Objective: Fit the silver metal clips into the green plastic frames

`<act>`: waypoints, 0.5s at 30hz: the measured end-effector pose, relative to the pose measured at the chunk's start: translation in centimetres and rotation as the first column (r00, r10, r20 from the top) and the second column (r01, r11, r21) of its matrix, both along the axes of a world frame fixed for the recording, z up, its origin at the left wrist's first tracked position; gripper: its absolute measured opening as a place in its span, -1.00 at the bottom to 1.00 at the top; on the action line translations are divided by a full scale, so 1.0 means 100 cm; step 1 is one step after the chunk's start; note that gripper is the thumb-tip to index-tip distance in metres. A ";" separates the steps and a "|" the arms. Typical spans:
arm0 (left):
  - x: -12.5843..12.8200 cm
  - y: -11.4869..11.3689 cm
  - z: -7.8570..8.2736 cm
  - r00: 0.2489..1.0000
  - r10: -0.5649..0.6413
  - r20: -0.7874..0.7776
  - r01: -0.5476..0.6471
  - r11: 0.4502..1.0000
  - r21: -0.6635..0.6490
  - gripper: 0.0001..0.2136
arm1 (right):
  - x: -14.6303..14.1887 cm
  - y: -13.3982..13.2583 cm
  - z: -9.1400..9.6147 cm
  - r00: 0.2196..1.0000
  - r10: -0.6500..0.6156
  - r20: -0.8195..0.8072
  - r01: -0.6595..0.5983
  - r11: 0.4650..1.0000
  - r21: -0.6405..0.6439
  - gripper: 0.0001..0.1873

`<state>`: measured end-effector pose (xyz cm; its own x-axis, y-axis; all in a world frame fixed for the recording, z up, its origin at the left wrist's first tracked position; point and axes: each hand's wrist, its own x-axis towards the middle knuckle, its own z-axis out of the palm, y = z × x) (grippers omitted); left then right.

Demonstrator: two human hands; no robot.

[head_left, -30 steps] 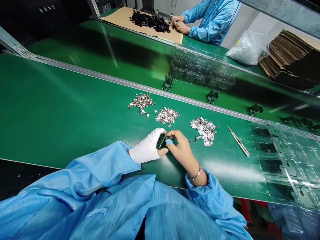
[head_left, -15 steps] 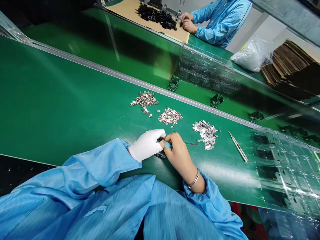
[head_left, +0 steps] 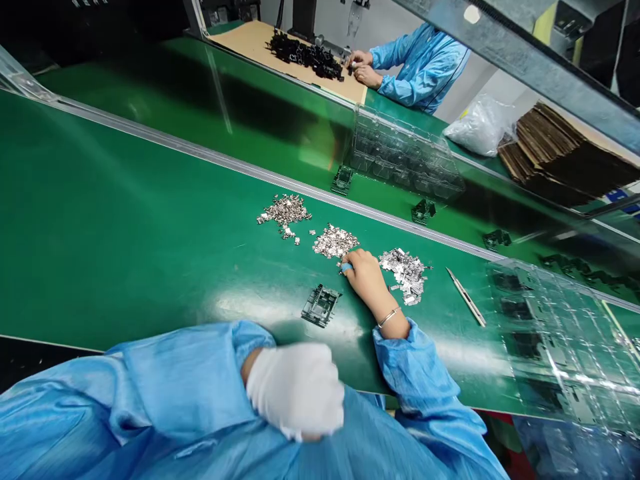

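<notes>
My left hand [head_left: 300,389], in a white glove, is curled into a fist close to my body, slightly blurred; its inner side is hidden. A dark green circuit board assembly [head_left: 321,306] lies loose on the bench between my hands. My right hand [head_left: 364,272], bare with a blue finger cover, reaches to the near edge of the middle pile of small metal parts [head_left: 336,240]. Its fingers are bent together at the tabletop, and anything between them is too small or hidden. Right of this hand lies a pile of silvery metal pieces [head_left: 407,273].
Another pile of small parts [head_left: 285,210] lies left of the middle one. Tweezers [head_left: 466,297] and clear compartment trays [head_left: 565,333] are at right. A metal rail [head_left: 225,160] crosses behind; beyond it are boards and a clear tray [head_left: 405,153]. A co-worker's hands [head_left: 363,69] work far back.
The board assembly, earlier between both hands, now lies on the bench. My left hand has drawn back toward my body; my right has moved forward to the middle pile. The hex key is out of sight.
</notes>
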<state>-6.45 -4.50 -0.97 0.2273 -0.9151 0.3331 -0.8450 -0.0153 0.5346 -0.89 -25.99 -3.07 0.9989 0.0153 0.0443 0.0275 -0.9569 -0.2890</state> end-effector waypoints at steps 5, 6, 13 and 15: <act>-0.017 -0.003 -0.015 0.870 -0.481 -0.103 0.485 0.874 0.018 -0.82 | -0.006 -0.007 -0.001 0.999 -0.030 0.046 0.026 0.996 0.087 -0.85; -0.011 -0.002 -0.012 0.873 -0.465 -0.143 0.472 0.881 0.018 -0.84 | -0.007 -0.009 -0.001 0.998 -0.033 0.049 0.027 0.992 0.119 -0.86; 0.056 0.001 0.017 0.946 0.280 -0.164 -0.313 0.918 -0.241 -0.80 | -0.033 0.003 0.022 0.983 -0.122 0.138 0.014 0.795 0.606 -0.93; 0.068 -0.003 0.015 0.896 0.423 -0.133 -0.444 0.856 -0.266 -0.81 | -0.043 0.016 0.029 0.985 -0.072 0.155 -0.061 0.698 0.713 -0.95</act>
<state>0.37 -4.83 0.56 0.6101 -0.5880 0.5311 -0.7498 -0.2117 0.6269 -5.16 -24.36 -0.16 0.9763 -0.0928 0.1956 0.1314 -0.4641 -0.8760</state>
